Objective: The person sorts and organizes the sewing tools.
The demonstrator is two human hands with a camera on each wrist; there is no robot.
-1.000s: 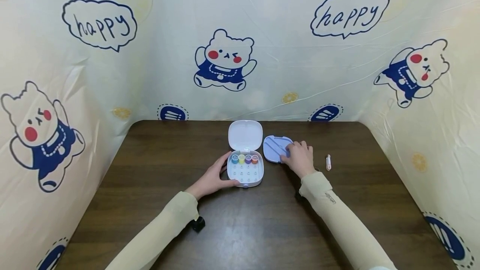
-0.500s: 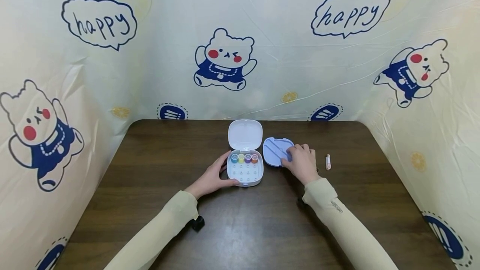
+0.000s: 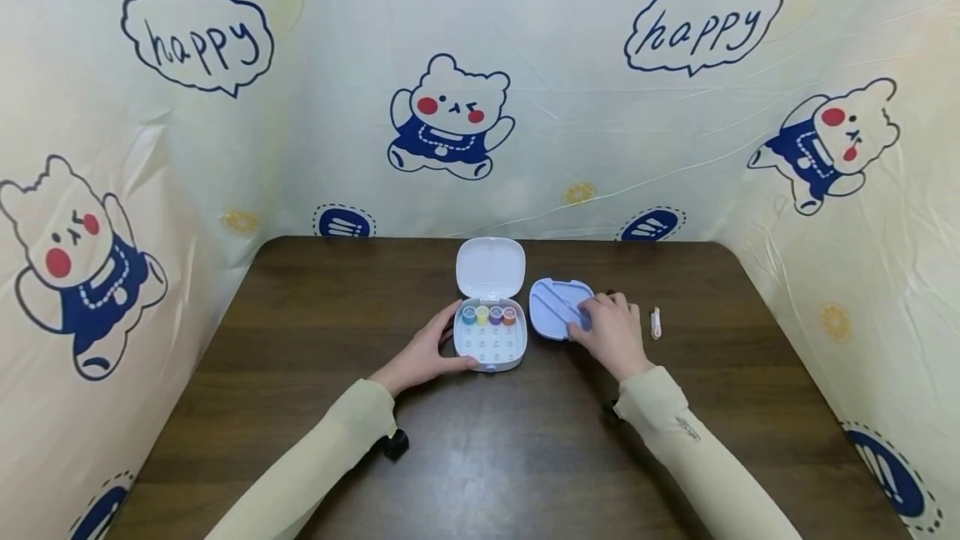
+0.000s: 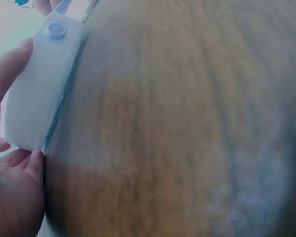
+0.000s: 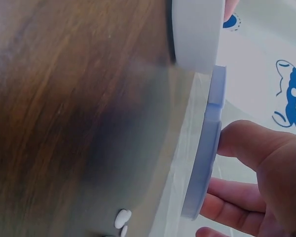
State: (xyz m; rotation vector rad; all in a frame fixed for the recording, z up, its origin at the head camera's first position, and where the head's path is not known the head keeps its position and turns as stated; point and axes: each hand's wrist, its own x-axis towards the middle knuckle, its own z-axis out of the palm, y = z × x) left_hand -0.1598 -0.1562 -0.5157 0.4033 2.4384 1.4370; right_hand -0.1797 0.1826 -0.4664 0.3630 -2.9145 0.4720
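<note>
Head: left hand [image 3: 422, 357] is gripping the open white case [image 3: 489, 339], right hand [image 3: 613, 330] pinching the blue tray [image 3: 551, 311] just leftward. Left wrist: thumb and fingers are spanning the case wall. Right wrist: slightly parted thumb and fingers are catching one tray side; loosening could be tipping it free.

Bear-printed cloth [image 3: 570, 32] hangs behind and beside the brown counter [image 3: 480, 448], where a small pale item [image 3: 656, 324] lies.
</note>
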